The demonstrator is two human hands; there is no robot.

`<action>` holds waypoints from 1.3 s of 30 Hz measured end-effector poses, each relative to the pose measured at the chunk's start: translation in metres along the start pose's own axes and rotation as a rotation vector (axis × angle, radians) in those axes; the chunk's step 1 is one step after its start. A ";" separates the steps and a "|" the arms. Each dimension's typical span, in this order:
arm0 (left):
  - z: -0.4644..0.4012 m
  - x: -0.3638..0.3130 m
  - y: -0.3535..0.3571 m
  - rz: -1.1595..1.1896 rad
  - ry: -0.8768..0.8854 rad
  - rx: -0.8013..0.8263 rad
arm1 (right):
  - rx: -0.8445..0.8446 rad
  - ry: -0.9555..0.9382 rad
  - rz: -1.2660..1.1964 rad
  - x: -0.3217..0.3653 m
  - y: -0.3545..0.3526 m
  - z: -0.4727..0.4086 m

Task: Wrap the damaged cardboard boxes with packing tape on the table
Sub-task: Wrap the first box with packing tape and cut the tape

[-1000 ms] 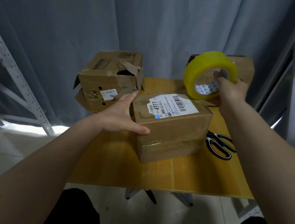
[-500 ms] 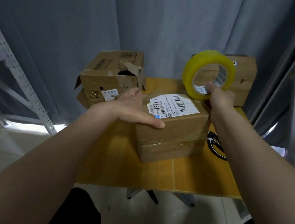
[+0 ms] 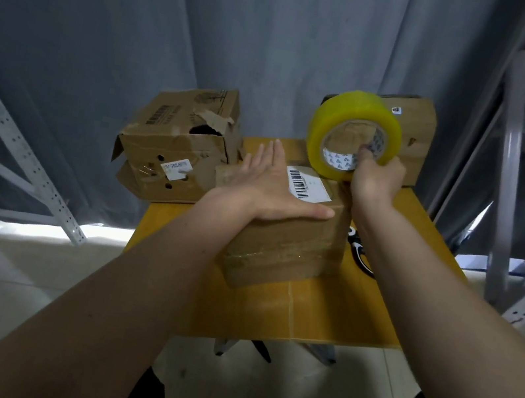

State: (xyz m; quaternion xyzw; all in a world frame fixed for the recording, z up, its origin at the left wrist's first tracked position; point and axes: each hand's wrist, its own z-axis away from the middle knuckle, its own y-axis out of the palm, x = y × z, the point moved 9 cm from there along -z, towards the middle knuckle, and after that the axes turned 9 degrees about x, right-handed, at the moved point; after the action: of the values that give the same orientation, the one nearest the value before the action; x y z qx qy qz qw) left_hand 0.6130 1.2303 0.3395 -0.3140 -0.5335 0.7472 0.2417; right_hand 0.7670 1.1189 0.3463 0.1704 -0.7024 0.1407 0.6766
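Yellow tape roll [image 3: 352, 134] in right hand [image 3: 377, 181], left hand [image 3: 270, 186] flat on box [image 3: 285, 241]

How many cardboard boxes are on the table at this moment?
3. The labelled box sits at the centre under the left hand; the torn box is at the far left; a third box stands at the far right behind the tape roll. Others may be hidden.
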 end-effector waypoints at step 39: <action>-0.011 -0.018 0.005 -0.130 0.045 0.111 | -0.015 0.226 -0.296 -0.046 -0.027 -0.021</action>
State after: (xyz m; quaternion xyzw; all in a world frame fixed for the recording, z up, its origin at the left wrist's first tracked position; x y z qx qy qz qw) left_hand 0.6330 1.2234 0.3362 -0.2818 -0.5049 0.7511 0.3187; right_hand 0.7993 1.1057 0.3003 0.2500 -0.5904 0.0524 0.7656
